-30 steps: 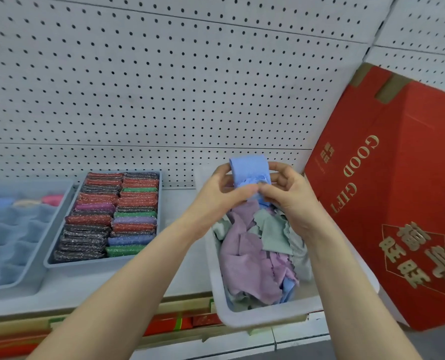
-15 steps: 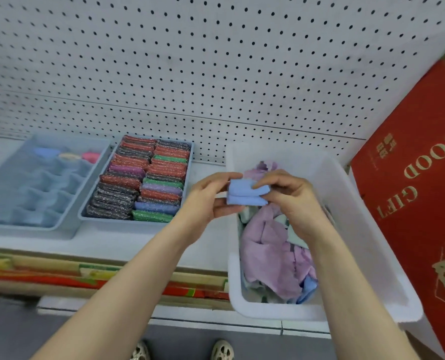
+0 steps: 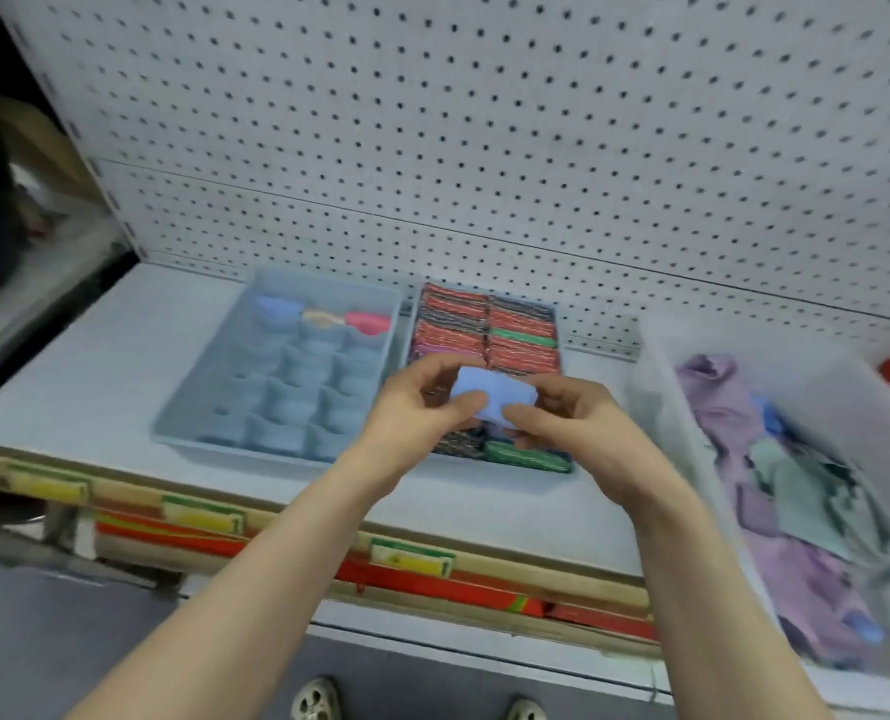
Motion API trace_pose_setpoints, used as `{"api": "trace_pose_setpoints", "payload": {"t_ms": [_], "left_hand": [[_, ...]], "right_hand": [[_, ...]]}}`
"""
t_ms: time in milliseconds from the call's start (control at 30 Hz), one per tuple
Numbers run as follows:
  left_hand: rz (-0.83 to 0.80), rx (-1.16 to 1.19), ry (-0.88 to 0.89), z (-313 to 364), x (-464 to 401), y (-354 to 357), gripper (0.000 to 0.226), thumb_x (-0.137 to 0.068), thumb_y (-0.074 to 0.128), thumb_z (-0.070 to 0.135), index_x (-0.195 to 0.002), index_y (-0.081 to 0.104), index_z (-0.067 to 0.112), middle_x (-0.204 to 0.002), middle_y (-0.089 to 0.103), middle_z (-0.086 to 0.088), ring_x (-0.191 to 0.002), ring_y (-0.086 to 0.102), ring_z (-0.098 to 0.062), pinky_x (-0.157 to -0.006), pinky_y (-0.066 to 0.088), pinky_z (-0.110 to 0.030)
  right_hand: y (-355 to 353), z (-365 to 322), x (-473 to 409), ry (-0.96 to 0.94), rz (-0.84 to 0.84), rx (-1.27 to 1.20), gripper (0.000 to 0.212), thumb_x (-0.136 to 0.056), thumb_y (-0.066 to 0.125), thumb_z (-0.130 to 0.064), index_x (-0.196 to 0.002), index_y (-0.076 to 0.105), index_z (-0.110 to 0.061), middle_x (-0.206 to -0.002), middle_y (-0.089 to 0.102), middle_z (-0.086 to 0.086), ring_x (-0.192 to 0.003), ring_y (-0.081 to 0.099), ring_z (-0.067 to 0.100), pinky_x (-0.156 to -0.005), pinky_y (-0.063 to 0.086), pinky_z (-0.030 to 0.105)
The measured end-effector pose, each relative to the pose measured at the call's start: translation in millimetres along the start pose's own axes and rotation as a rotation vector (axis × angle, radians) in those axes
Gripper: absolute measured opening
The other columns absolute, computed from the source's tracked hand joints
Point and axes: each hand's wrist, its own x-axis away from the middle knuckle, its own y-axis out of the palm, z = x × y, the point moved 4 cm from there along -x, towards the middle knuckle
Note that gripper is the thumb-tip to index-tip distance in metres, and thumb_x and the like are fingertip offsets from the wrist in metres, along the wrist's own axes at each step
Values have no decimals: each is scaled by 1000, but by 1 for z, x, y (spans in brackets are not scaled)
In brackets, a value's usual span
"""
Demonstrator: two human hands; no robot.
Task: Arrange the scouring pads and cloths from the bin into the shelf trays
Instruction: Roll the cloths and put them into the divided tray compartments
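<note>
Blue folded cloth sits pinched between left hand and right hand, above the scouring-pad tray; bin at three o'clock.

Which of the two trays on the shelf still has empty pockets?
The left, divided tray: only its back row holds rolled cloths. The tray of scouring pads beside it looks packed full.
</note>
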Motion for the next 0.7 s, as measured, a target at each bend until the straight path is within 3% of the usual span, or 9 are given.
{"api": "trace_pose_setpoints", "payload": {"t_ms": [100, 233, 333, 400, 533, 700], "left_hand": [[5, -43, -19, -8, 0, -55, 26, -86, 72, 9, -105, 67, 25, -106, 69, -5, -90, 69, -21, -77, 58, -29], [37, -147, -28, -13, -6, -112, 28, -78, 76, 17, -97, 67, 35, -103, 71, 2, -89, 70, -19, -85, 58, -40], [29, -213, 3, -10, -18, -142, 29, -84, 73, 8, -97, 65, 32, -102, 71, 2, -92, 69, -17, -86, 56, -33], [53, -277, 51, -7, -27, -162, 29, -82, 75, 11, -100, 65, 32, -103, 71, 4, -97, 68, -12, -88, 54, -28], [240, -453, 152, -3, -42, -217, 31, -84, 73, 8, -107, 66, 27, -107, 70, 9, -101, 65, -3, -92, 53, -30], [400, -858, 216, -15, -70, -287, 30, -87, 68, 14, -115, 66, 24, -115, 64, 6, -104, 61, -18, -90, 52, -42]], "right_hand": [[46, -5, -21, 22, -15, -26, 14, -88, 70, -10, -102, 72, -11, -90, 74, 18, -80, 70, 29, -79, 59, 35], [98, -12, -55, -11, -75, 185, 14, -88, 72, -22, -102, 70, -22, -92, 73, 2, -85, 69, 25, -76, 55, 39], [123, -26, -85, -74, -89, 325, 19, -87, 72, -25, -105, 68, -26, -95, 71, -5, -85, 67, 16, -75, 52, 36], [135, -36, -108, -179, -87, 439, 14, -87, 71, -21, -99, 68, -24, -89, 70, -3, -81, 64, 18, -72, 50, 38], [155, -47, -158, -255, 14, 521, 20, -84, 69, -17, -104, 67, -18, -91, 69, -1, -81, 62, 21, -72, 49, 35], [200, -40, -213, -223, 78, 367, 18, -81, 69, -9, -97, 66, -17, -86, 67, -8, -77, 61, 12, -70, 49, 24]]}}
